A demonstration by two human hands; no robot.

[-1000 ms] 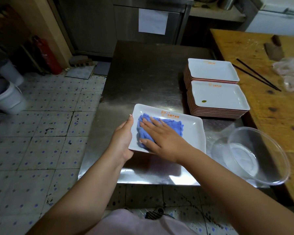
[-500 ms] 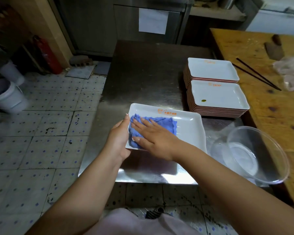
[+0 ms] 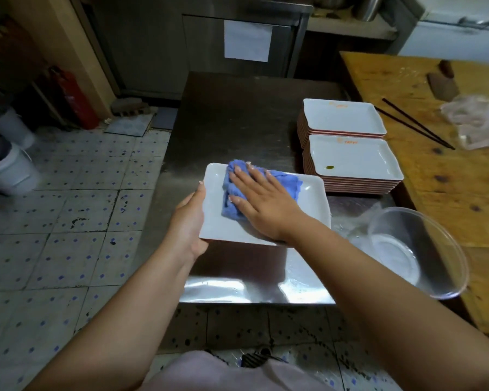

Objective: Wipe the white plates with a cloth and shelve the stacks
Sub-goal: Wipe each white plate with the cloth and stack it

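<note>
One plate [image 3: 266,210] is being steadied by the left hand [image 3: 188,218], fingers curled on its edge. Right hand [image 3: 261,203], fingers flat, is pressing the cloth [image 3: 232,190], which has slid to the plate's far-left corner. Two stacks [image 3: 350,156] are waiting at the bench's [image 3: 237,114] right edge.

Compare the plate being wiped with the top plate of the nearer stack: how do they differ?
The plate being wiped is held by the left hand, tilted above the steel table; the stack's top plate lies flat. The first has a blue cloth pressed on by the right hand; the second shows a dark spot. Both are white and rectangular.
</note>
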